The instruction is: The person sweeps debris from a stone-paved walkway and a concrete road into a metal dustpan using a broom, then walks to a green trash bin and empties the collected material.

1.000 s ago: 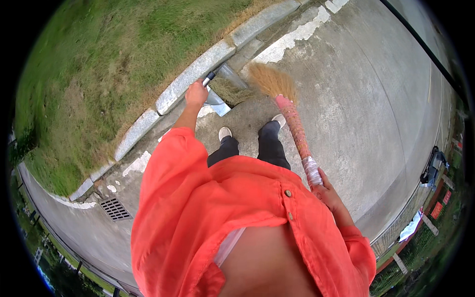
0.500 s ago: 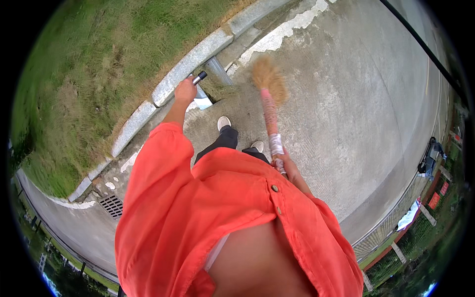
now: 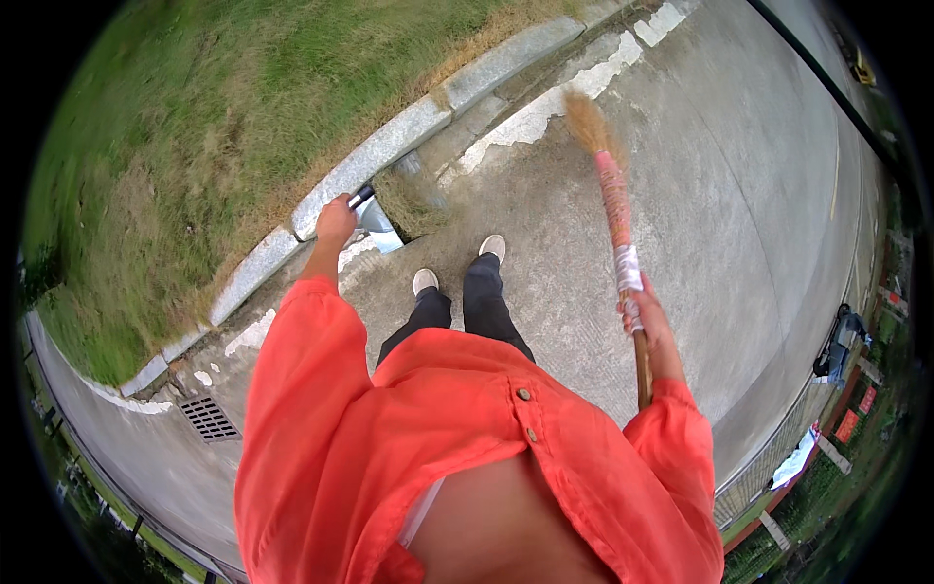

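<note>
My left hand [image 3: 338, 220] is closed around the black-tipped handle of a metal dustpan [image 3: 382, 235], which is low at the foot of the kerb. A clump of dry grass and debris [image 3: 409, 202] lies in it, hiding much of the pan. In my right hand [image 3: 654, 316] is a broom [image 3: 615, 209], gripped where white wrapping covers its wooden handle. Pink wrapping binds the upper part, and its tan bristles [image 3: 592, 125] point away from me, slightly blurred, by the peeling white line. Whether the bristles touch the ground I cannot tell.
A stone kerb [image 3: 389, 136] curves between the grass [image 3: 214, 146] and the concrete road [image 3: 720, 195]. A drain grate [image 3: 209, 419] is set in the ground at the left. My shoes stand just below the dustpan. A parked scooter [image 3: 841, 343] is at the far right.
The broom has swung right and farther from my body, with my right arm reaching out. My right foot has stepped forward. My left hand and the dustpan have shifted slightly left and nearer.
</note>
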Motion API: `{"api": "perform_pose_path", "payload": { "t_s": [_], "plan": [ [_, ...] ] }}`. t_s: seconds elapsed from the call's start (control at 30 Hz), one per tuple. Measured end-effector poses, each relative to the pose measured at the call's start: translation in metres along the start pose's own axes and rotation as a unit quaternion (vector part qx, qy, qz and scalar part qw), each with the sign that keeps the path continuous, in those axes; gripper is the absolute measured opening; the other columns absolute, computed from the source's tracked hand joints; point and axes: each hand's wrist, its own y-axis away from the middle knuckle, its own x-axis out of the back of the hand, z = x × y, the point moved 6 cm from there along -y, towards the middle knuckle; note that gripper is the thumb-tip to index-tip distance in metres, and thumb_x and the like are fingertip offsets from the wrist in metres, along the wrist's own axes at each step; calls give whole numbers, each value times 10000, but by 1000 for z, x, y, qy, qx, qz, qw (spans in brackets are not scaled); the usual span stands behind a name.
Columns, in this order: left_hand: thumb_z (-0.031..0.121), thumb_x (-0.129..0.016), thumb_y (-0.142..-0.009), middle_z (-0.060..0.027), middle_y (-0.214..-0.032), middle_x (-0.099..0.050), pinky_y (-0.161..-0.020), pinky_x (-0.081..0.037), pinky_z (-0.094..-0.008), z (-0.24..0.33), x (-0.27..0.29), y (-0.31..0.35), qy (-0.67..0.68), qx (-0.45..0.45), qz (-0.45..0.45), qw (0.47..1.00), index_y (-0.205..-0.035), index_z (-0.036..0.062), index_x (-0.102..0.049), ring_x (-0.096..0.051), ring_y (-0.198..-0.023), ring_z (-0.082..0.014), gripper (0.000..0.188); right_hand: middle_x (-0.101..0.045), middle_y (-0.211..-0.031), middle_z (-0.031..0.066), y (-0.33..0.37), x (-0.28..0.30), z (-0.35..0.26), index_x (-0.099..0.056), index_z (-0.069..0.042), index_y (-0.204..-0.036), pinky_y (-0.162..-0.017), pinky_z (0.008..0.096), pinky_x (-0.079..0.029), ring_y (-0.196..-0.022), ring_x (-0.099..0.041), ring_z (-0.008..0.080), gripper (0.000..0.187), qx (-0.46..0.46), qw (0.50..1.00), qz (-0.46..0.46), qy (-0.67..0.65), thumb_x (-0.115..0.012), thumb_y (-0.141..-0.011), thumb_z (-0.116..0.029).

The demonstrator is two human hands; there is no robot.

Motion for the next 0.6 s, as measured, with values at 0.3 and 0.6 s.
{"api": "perform_pose_path", "payload": {
  "t_s": [0.3,0.6],
  "plan": [
    [119,-509,-737,-151,-866,-610,-729,-463,-417,9,7,-1,-37,49,22,998,-963,140,-583,-578,-833,-324,239,-511,-783,59,-194,-21,-62,-152,-153,-1351,-414,257,-426,-555,-491,125,661,97,942,-21,321,-484,-782,-110],
    [132,-507,-748,-127,-937,-603,-754,-466,-385,13,14,10,-55,69,-31,996,-1013,159,-566,-578,-870,-286,273,-569,-852,107,13,-57,44,-179,-124,-1349,-630,259,-440,-726,-557,142,653,-6,902,-248,353,-484,-772,-154]
  ]
}}
